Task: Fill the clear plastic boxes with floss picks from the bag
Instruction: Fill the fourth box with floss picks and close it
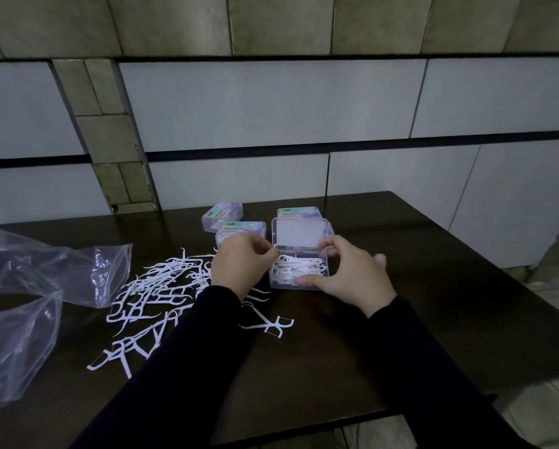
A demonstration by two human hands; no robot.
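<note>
An open clear plastic box [299,275] sits mid-table with its lid [298,236] standing up, and white floss picks fill its tray. My right hand [352,273] grips the box, thumb on the front wall and fingers at the hinge. My left hand [239,267] is curled at the box's left edge and pinches at the lid's corner or a pick; which one I cannot tell. A heap of loose floss picks [155,290] lies left of my left hand. The crumpled clear bag [38,286] lies at the far left.
Three closed boxes with colourful labels stand behind the open one: one [222,215] at the back left, one [242,231] nearer, one [299,212] behind the lid. A stray pick [271,325] lies near my sleeves. The dark table [433,303] ends close on the right.
</note>
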